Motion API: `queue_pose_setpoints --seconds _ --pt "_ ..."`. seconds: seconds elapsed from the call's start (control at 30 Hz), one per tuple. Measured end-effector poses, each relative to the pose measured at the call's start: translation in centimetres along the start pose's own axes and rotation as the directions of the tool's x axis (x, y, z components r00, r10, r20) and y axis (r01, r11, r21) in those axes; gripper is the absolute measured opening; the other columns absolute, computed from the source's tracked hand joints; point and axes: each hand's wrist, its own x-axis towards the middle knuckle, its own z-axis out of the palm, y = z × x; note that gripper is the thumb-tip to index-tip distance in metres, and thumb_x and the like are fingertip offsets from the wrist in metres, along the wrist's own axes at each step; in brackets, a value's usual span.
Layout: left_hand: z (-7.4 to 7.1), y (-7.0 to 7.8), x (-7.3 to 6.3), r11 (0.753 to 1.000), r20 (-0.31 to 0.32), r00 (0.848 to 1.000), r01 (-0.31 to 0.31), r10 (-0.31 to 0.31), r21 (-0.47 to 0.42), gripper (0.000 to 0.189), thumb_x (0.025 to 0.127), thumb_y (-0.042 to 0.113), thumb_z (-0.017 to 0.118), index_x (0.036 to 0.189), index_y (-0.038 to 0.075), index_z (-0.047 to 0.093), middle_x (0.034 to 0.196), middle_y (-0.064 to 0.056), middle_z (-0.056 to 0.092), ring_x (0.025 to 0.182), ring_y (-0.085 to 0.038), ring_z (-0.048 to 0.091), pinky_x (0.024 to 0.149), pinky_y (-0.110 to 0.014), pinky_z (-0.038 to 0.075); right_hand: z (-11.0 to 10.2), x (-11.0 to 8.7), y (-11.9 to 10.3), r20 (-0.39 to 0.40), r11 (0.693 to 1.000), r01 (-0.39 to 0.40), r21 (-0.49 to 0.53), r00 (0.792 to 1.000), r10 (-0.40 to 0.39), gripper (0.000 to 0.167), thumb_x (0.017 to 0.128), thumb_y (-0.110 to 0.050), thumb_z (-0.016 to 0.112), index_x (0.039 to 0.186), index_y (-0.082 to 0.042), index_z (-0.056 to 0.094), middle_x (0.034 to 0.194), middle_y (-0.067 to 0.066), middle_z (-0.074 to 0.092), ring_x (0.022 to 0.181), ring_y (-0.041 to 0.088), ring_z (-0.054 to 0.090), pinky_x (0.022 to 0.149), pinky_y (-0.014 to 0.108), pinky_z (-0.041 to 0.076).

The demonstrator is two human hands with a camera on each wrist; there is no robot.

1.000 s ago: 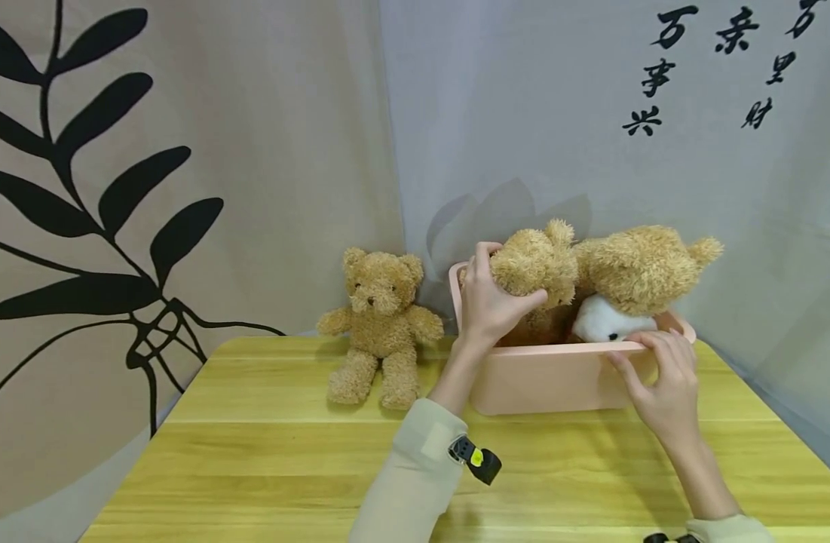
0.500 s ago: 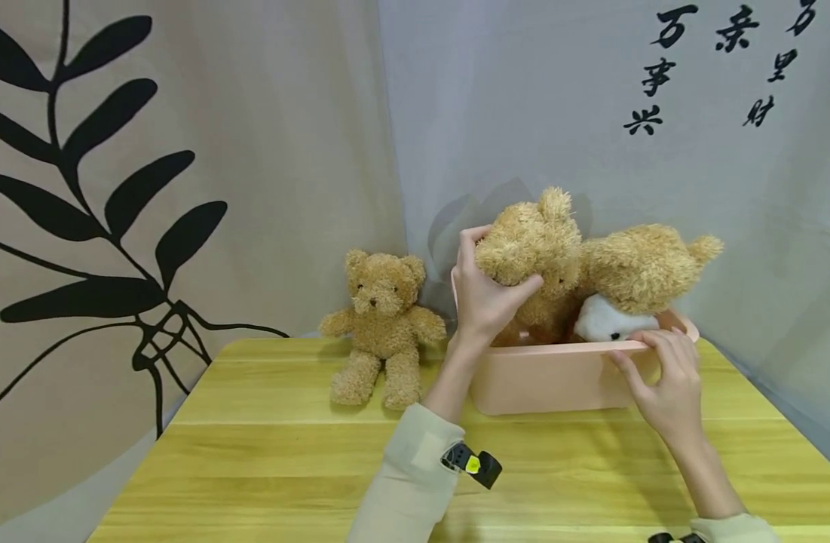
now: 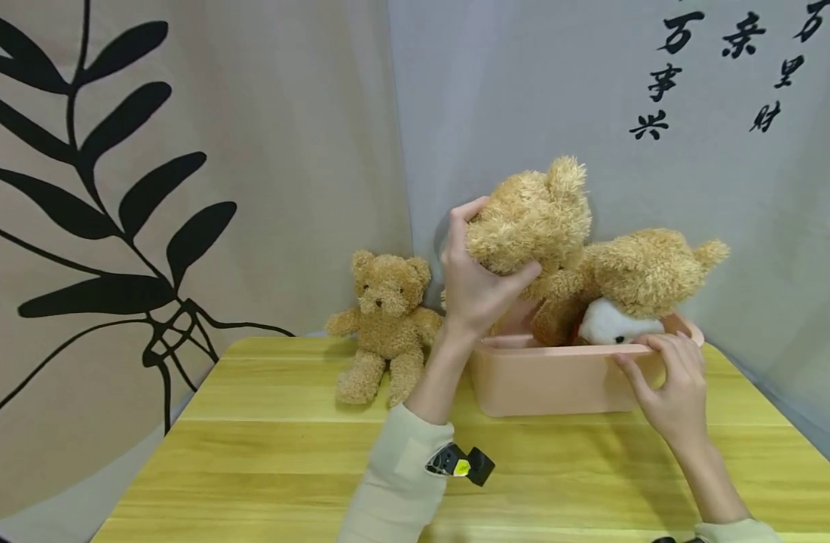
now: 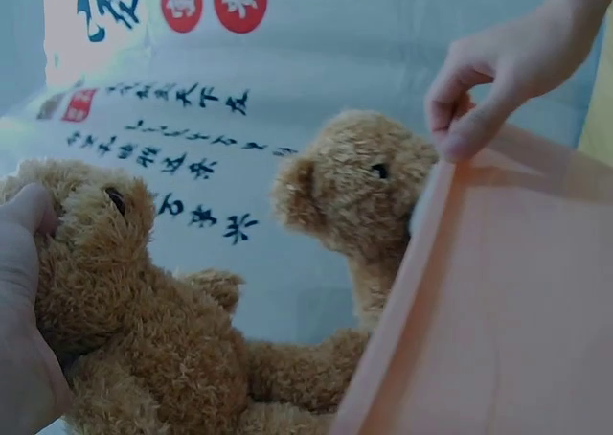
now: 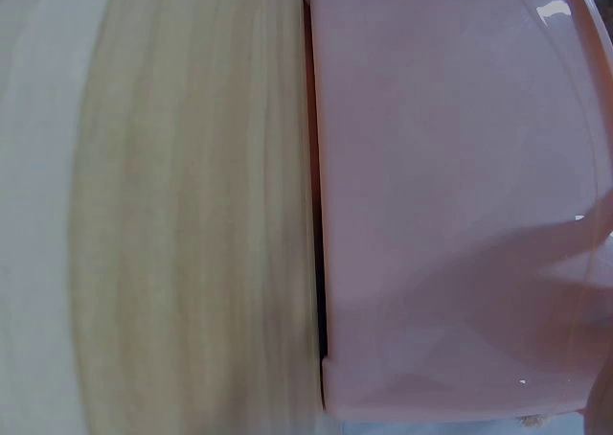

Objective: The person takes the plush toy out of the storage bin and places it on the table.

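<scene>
My left hand [image 3: 479,283] grips a tan teddy bear [image 3: 533,219] by the head, thumb in front and fingers round its far side. The bear's head is well above the pink bin [image 3: 557,381], its body partly over the bin's left end. On the bin's front rim near the right corner, my right hand [image 3: 675,385] pinches the edge between thumb and fingers. A second teddy bear [image 3: 648,271] leans face-down in the bin's right part, over a white plush toy [image 3: 611,323] with a dark eye. In the left wrist view, the held bear [image 4: 144,310] fills the lower left.
Another tan teddy bear [image 3: 387,317] sits upright on the wooden table [image 3: 286,467], left of the bin and partly behind my left forearm. Close behind the table hangs a light cloth backdrop [image 3: 306,151] with dark leaves and black characters.
The left hand has raised the teddy bear up and slightly left, lifting its head higher above the bin. The right hand stays at the rim; the head view has shifted slightly.
</scene>
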Motion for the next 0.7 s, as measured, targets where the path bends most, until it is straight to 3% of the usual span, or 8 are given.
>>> queue_pose_setpoints --seconds 0.23,0.4,0.7 --pt "-0.7 1.2 0.7 0.998 -0.034 0.999 -0.024 0.022 -0.065 0.074 0.067 0.003 0.082 0.13 -0.007 0.045 0.125 -0.023 0.06 0.115 -0.016 0.059 0.101 -0.036 0.051 -0.1 -0.1 0.1 0.007 1.0 -0.008 -0.006 1.0 0.008 0.073 0.09 -0.062 0.064 0.095 0.011 0.068 0.092 0.024 0.066 0.1 0.031 0.054 0.112 0.037 0.032" --pt "-1.2 2.1 1.2 0.99 -0.054 0.998 -0.043 0.035 -0.138 0.071 0.068 0.001 0.08 0.13 -0.008 0.044 0.127 -0.024 0.058 0.116 -0.017 0.059 0.1 -0.041 0.052 -0.1 0.0 -0.2 -0.001 1.0 -0.001 -0.002 1.0 0.001 0.073 0.091 -0.062 0.064 0.094 0.011 0.068 0.092 0.025 0.066 0.098 0.034 0.054 0.11 0.035 0.032" --pt "-2.6 2.8 1.7 0.987 -0.072 0.992 -0.107 0.099 -0.121 0.073 0.067 0.004 0.08 0.129 -0.01 0.044 0.126 -0.028 0.057 0.114 -0.023 0.06 0.099 -0.042 0.053 -0.1 -0.2 0.0 0.003 1.0 -0.002 -0.008 1.0 0.002 0.073 0.09 -0.063 0.064 0.094 0.01 0.068 0.092 0.024 0.066 0.098 0.04 0.053 0.111 0.035 0.032"
